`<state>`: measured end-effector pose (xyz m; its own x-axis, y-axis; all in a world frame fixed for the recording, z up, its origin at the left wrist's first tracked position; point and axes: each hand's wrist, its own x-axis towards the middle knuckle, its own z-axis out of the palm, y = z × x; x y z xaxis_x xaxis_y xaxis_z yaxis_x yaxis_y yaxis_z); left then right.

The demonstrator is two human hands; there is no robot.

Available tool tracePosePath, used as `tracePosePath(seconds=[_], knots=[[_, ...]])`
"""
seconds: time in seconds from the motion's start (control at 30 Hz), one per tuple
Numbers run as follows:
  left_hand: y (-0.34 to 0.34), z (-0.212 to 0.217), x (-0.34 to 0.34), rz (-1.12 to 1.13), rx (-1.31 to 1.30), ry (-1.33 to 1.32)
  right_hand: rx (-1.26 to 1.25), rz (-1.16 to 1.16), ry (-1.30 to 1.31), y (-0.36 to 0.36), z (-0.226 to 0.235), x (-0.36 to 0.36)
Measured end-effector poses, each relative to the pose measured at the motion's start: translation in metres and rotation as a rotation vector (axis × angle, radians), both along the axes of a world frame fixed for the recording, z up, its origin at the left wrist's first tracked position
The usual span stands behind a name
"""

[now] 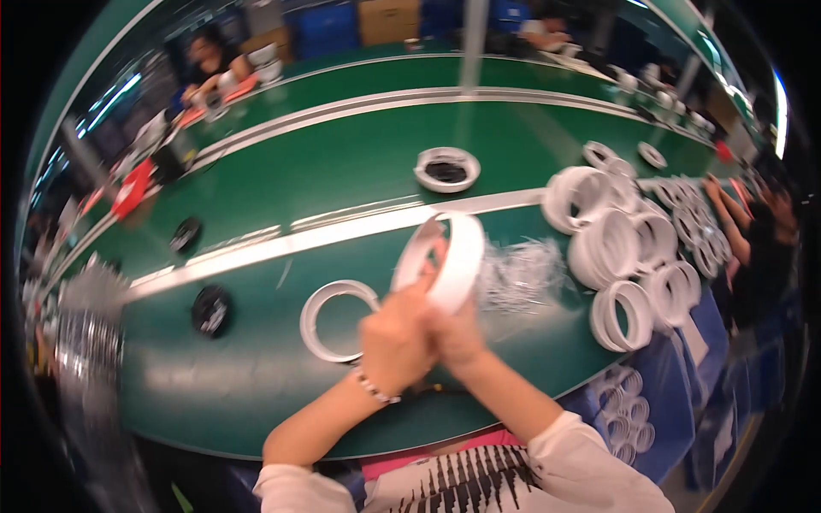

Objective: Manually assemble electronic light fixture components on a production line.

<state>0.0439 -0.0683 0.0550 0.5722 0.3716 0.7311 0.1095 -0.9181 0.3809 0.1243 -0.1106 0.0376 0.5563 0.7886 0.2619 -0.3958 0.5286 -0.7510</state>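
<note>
A wide white plastic ring (464, 265) is held up on edge in front of me, above the green table. My left hand (398, 338), with a beaded bracelet at its wrist, is closed at the ring's lower left side. Close against it, my right hand (457, 335) is closed on the ring's lower edge. Some fingers show through the ring's opening; motion blurs the fingertips. Another white ring (310, 318) lies flat on the table just left of my hands. Right of the held ring is a pile of thin clear strips (526, 274).
Stacks of white rings (605, 248) crowd the table's right side. Two black round parts (211, 310) lie at the left. A white ring with black pieces inside (448, 169) sits on the green belt (342, 184) beyond. Other people work at the far side and right.
</note>
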Motion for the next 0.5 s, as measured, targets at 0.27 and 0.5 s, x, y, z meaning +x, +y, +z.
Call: tracePosePath(seconds=[0.27,0.5], knots=[[-0.014,-0.007,0.002,-0.166,-0.295,-0.065,-0.091,0.040,-0.228,-0.018,-0.003,0.032],[0.012,0.014,-0.019,-0.217,-0.233,0.223,-0.012,-0.139,-0.533,-0.011,0.000,0.050]])
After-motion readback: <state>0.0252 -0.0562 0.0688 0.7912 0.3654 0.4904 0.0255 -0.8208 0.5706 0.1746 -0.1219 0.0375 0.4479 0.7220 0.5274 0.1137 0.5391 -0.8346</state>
